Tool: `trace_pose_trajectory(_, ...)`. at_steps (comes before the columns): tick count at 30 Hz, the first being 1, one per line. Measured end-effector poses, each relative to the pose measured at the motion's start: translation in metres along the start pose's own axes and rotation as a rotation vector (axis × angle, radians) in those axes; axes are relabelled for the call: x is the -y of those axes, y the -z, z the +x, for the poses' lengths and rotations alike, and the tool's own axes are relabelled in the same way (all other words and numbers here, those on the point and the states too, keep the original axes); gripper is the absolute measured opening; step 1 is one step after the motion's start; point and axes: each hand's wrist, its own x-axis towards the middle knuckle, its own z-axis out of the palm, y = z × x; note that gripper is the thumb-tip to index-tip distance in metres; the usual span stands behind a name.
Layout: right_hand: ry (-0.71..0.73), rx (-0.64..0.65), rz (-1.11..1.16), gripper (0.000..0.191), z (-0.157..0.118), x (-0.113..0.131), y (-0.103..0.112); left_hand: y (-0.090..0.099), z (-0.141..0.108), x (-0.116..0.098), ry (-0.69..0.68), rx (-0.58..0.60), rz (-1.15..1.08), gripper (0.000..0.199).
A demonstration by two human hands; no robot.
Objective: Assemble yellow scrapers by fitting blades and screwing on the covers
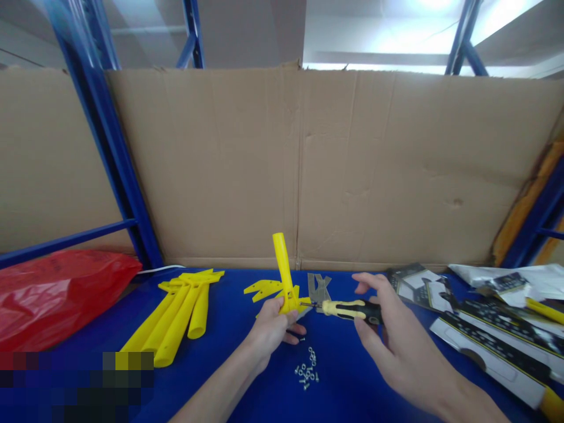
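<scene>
My left hand (273,326) is wrapped round the head end of a yellow tool handle (282,261), whose tube points up and away. My right hand (383,335) holds a cream and black screwdriver (350,309), its index finger lifted off. The screwdriver lies level, and its tip meets the side of the yellow head. Behind my left hand lie flat yellow pieces (263,288). Grey metal blades (319,289) rest just beyond the screwdriver. Small screws and nuts (307,374) are scattered on the blue table (339,382) between my forearms.
Several assembled yellow handles (176,320) lie at the left, near a red plastic bag (66,296). Black and white packaging cards (493,352) cover the right side. A cardboard wall (374,170) and blue rack posts (110,147) stand behind the table.
</scene>
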Motion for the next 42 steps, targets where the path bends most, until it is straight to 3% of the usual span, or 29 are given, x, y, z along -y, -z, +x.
trace_pose_trajectory(8,-0.078,-0.010,-0.024,0.037,0.0034,-0.0051,-0.0037,0.0001,-0.0007,-0.0004,0.001,0.013,0.004,0.029)
trace_pose_trajectory(16,-0.041,0.073,0.112,0.042,-0.0016,-0.0026,0.0015,0.0003,0.0004,0.0010,-0.002,0.013,-0.013,0.034)
trace_pose_trajectory(23,-0.047,-0.007,-0.074,0.041,0.0037,-0.0064,-0.0012,0.0007,0.0008,0.0010,-0.012,0.033,0.029,0.028)
trace_pose_trajectory(30,0.000,0.045,0.007,0.043,-0.0005,-0.0018,0.0020,0.0013,0.0010,0.0028,-0.016,0.037,0.027,0.028)
trace_pose_trajectory(36,-0.017,-0.021,-0.127,0.036,0.0046,-0.0061,-0.0021,0.0007,0.0010,0.0010,-0.012,0.049,0.047,0.028)
trace_pose_trajectory(42,0.031,0.007,-0.042,0.045,0.0002,-0.0009,0.0022,0.0005,-0.0006,0.0010,-0.015,0.055,0.040,0.028)
